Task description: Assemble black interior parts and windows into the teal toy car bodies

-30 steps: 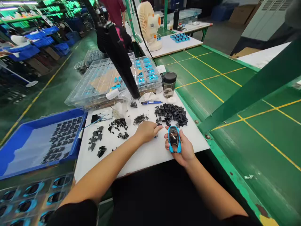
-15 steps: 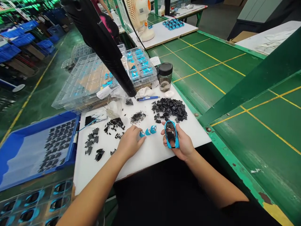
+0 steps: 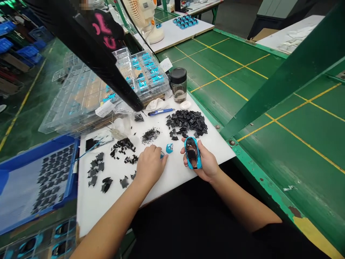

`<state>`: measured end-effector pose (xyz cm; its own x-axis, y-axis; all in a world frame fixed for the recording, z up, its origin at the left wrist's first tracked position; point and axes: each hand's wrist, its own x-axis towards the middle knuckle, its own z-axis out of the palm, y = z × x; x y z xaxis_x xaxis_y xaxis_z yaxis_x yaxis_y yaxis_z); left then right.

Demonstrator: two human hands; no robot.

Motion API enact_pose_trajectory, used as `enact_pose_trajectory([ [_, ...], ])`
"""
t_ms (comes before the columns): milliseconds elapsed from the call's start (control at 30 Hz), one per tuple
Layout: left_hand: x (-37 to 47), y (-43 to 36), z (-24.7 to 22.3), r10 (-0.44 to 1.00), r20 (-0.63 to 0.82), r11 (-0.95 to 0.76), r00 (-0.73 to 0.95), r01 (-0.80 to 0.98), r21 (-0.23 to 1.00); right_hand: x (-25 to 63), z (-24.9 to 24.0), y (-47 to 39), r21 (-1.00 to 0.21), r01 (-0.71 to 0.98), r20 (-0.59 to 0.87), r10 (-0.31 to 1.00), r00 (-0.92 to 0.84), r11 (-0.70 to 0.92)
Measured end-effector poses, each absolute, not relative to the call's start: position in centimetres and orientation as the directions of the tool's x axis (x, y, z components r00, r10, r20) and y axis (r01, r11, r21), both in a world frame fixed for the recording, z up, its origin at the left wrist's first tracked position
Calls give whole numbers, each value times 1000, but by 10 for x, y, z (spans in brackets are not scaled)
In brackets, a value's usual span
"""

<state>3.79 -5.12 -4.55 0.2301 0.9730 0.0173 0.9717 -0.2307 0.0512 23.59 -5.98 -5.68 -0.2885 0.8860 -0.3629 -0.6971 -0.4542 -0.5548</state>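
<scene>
Presently, a small blue toy car is held in the right hand above the white board, with the thumb and fingers closed around its sides and its top turned upward. The left hand is placed well apart from it, low over the board, and its fingers are bent down at a blue part which is mostly covered; whether this part is gripped or only touched cannot be told. Another blue part is seen between the two hands, just beside the left one, and it is touched by neither. As far as can be judged, the toy car is only partly put together: a dark piece is visible inside its blue frame, but the two blue parts are not joined to it. Around the hands, a heap of black plates, a pile of tiny black bits and some small black pieces are lying loose, so much material seems to be left. Farther to the left, dark parts are arranged in rows in the blue tray. How many pieces are lacking on the car cannot be told.
</scene>
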Motion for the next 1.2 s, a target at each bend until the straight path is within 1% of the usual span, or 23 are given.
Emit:
enact_pose_trajectory([
  [67,35,-51,-45,971,55,-234,232,972,29,237,-57,-61,-543,-706,-352,887,-300,-455],
  [133,38,-50,-45,964,82,-257,253,966,40,238,-58,-61,-535,-712,-344,887,-308,-455],
  [267,53,-47,-49,965,73,-256,252,965,59,238,-59,-60,-525,-720,-335,888,-314,-453],
  [333,56,-48,-52,965,100,-252,244,964,86,238,-60,-61,-523,-722,-332,889,-316,-453],
  [400,54,-51,-53,955,155,-277,254,949,152,239,-61,-61,-524,-725,-324,892,-316,-447],
  [467,48,-55,-51,947,200,-298,250,917,264,239,-61,-61,-525,-729,-315,896,-313,-440],
  [533,41,-59,-47,966,179,-248,185,856,454,238,-61,-61,-524,-727,-316,894,-317,-444],
  [567,37,-61,-44,982,134,-188,135,797,574,238,-60,-60,-523,-723,-321,890,-323,-451],
  [633,29,-63,-41,999,-1,-31,52,606,795,237,-59,-60,-516,-711,-331,876,-350,-478],
  [667,25,-64,-40,997,-64,36,40,497,867,236,-57,-60,-509,-703,-333,867,-371,-497],
  [700,20,-64,-39,993,-109,84,38,405,910,235,-56,-60,-499,-694,-335,854,-398,-519],
  [767,10,-64,-37,988,-146,126,43,300,945,231,-55,-60,-478,-665,-338,819,-463,-573],
  [867,-3,-65,-28,992,-113,95,50,270,958,222,-54,-62,-469,-600,-360,761,-540,-648],
  [933,-7,-66,-18,991,-94,63,93,293,954,213,-54,-65,-479,-552,-384,728,-567,-683],
  [1033,-5,-65,-3,976,-141,77,165,344,936,200,-53,-69,-493,-476,-425,679,-599,-728],
  [1200,2,-61,6,968,-180,94,173,416,905,186,-53,-74,-500,-386,-457,614,-643,-775],
])
